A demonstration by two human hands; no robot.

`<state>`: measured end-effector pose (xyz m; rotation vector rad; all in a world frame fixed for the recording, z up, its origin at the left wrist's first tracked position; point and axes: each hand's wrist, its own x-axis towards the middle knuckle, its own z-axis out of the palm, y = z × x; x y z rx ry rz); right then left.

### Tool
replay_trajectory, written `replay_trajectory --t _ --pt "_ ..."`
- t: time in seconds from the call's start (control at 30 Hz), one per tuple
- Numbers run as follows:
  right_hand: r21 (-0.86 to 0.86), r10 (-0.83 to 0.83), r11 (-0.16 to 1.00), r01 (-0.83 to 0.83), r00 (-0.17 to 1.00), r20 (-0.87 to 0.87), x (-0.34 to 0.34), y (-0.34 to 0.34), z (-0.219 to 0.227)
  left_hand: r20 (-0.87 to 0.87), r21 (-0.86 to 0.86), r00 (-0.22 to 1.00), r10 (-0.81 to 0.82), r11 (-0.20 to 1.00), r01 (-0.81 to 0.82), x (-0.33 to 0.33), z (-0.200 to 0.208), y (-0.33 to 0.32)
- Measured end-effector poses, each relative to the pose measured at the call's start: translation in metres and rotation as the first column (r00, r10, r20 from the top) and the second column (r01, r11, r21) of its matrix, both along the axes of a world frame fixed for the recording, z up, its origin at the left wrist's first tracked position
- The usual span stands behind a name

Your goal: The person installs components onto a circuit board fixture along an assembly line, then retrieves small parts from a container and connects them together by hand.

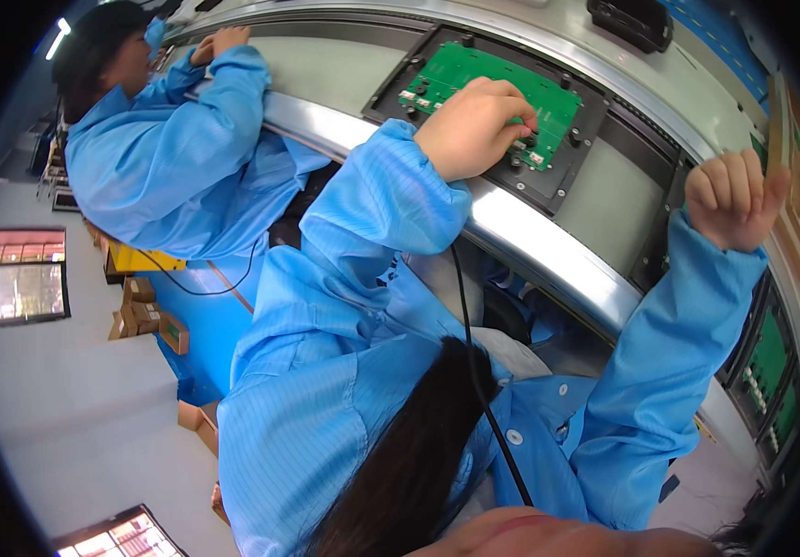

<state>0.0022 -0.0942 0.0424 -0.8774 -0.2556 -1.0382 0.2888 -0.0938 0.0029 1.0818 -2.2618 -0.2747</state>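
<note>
A green circuit board (553,97) lies in a black carrier frame (562,186) on the conveyor line before me. Over its near right part is my left hand (479,125), thumb and forefinger pinched together. Their tips meet at a small dark round part (531,140) on the board; whether they grip it or something smaller I cannot make out. White connectors (536,159) sit along the board's near edge. My right hand (729,197) is raised at the far right with its fingers curled in, beside a brown box edge (778,130). What it may hold is hidden.
A metal rail (548,246) runs along the line's near side. Beyond the line stands a black tray (632,23). More green boards (771,357) in dark frames are at the right. A co-worker in a blue smock (158,176) works at the left. A black cable (474,362) hangs before me.
</note>
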Motion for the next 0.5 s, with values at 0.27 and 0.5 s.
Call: replay_trajectory --t 0.27,0.5 --pt "0.042 0.031 0.999 -0.032 0.999 0.027 0.007 0.001 -0.005 0.259 0.011 0.962 -0.082 0.997 0.082 -0.020 -0.005 -0.013" --pt "0.059 0.026 0.998 -0.027 1.000 0.014 0.010 -0.002 -0.008 0.336 0.012 0.940 -0.061 0.998 0.061 -0.025 -0.001 -0.014"
